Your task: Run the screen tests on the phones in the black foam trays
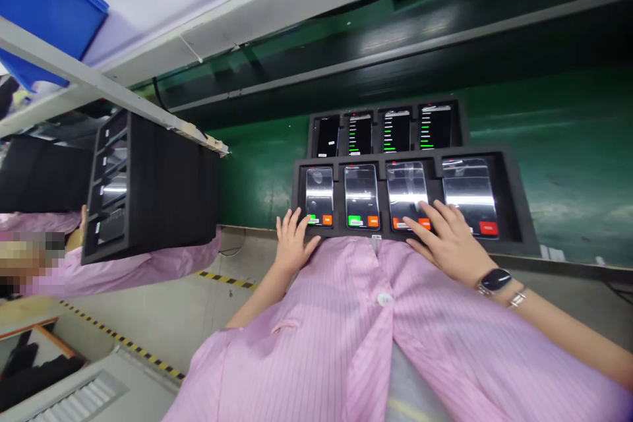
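Observation:
A black foam tray (339, 170) holding several smartphones lies at the near edge of the green bench. Its leftmost phone (320, 192) shows a green and an orange button, and so does the second phone (361, 191). My left hand (293, 242) is open, fingers spread at the tray's left corner with a fingertip by the leftmost phone's green button. My right hand (450, 241) lies open over the third phone (403, 184), fingertips at its lower edge. To the right, the fourth phone (469, 191) has a red button.
Behind it lies a second tray (462, 122) of phones showing dark screens with green lines. At left, a co-worker in a pink sleeve (148, 270) is beside a tall stack of black trays (168, 184). A white rail (99, 79) and a blue bin (54, 6) stand above.

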`<state>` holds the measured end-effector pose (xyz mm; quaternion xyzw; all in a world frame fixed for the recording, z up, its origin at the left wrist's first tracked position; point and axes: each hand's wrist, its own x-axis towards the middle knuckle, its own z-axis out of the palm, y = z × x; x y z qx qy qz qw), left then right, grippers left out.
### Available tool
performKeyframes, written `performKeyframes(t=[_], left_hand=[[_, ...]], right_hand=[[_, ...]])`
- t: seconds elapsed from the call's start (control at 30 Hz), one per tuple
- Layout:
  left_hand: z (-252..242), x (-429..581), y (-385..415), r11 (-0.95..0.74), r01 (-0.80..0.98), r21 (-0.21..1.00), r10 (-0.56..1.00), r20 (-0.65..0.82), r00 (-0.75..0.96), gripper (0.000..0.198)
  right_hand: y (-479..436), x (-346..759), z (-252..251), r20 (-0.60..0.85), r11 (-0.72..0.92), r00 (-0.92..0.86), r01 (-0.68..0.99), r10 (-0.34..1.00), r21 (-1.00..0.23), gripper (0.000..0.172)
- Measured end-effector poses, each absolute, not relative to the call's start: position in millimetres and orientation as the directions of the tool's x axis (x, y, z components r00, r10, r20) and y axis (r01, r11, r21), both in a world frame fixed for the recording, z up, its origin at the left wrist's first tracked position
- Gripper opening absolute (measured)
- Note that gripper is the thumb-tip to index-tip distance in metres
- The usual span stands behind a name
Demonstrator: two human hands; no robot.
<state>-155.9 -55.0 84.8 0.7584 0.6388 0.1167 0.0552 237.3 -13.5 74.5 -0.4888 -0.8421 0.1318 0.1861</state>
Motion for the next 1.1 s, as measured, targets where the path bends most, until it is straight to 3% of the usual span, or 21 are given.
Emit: performKeyframes(t=[0.13,0.23,0.37,0.5,0.67,0.83,1.1], left_hand=[[79.7,-162.8,-55.3,-0.230,0.946,0.231,0.971,0.114,0.208,0.049],[75.3,-164.1,-54.5,-0.247,0.936,0.251,0.967,0.120,0.223,0.047],[65.1,-165.1,-55.8,-0.233,0.888,0.396,0.967,0.190,0.169,0.072],[57.9,-164.3,-54.0,-0.199,0.819,0.537,0.967,0.242,0.077,0.087],[57.4,-160.1,-43.1,-0.196,0.813,0.548,0.961,0.273,0.048,0.086],[56.2,-155.0,-31.2,-0.172,0.813,0.556,0.949,0.315,-0.015,0.078],[59.6,-151.6,-32.7,-0.131,0.784,0.607,0.954,0.291,-0.067,0.071]], right_hand=[[-13.2,240.9,75.3,0.214,0.551,-0.508,0.769,0.835,-0.325,0.038],[-20.8,259.5,79.0,0.290,0.517,-0.441,0.808,0.849,-0.283,0.052],[-39.7,294.2,78.9,0.362,0.342,-0.260,0.921,0.895,-0.184,0.072],[-50.5,309.8,71.8,0.320,0.251,-0.192,0.956,0.928,-0.153,0.067],[-45.4,304.7,59.4,0.313,0.183,-0.128,0.971,0.941,-0.152,0.069],[-36.7,306.0,53.0,0.375,0.230,-0.184,0.970,0.909,-0.083,0.067],[-37.5,300.0,61.3,0.316,0.193,-0.149,0.975,0.937,-0.112,0.060]])
